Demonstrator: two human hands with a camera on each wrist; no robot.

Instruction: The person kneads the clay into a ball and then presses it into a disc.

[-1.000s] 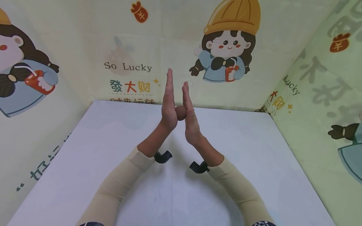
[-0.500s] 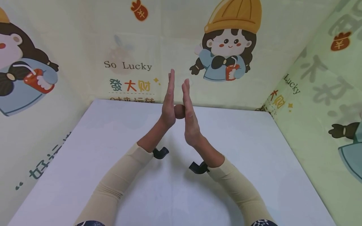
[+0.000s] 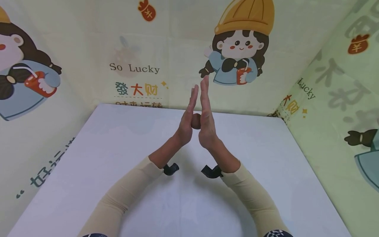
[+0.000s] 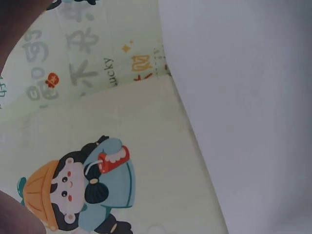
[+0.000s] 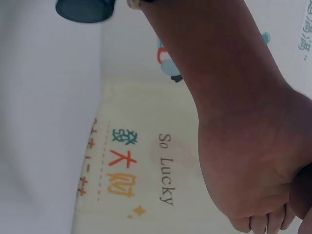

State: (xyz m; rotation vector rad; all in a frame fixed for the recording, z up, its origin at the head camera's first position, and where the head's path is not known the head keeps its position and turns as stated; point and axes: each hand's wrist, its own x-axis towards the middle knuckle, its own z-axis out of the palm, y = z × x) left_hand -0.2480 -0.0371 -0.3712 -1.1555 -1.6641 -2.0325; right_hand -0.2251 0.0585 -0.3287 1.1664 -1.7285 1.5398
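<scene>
A small brown ball point(image 3: 196, 121) sits between my two upright palms, in the middle of the head view. My left hand point(image 3: 186, 123) presses on it from the left, fingers straight and pointing up and away. From the other side my right hand point(image 3: 208, 123) lies flat against it, also straight-fingered, its fingertips reaching higher in the view. Above the tabletop, both forearms lean inward to meet at the ball. In the right wrist view, the left hand point(image 5: 248, 161) shows with the dark ball point(image 5: 301, 192) at the right edge, partly cut off.
A white table point(image 3: 133, 131) spreads beneath the arms. Pale cloth walls point(image 3: 183, 49) with cartoon prints and lettering stand behind and at both sides. Black wrist cameras point(image 3: 171, 169) jut inward below the hands.
Both hands and the ball have shifted right. My left hand has slid back toward me while the right has moved forward, so the right fingertips now stand higher. The ball stays between the palms.
</scene>
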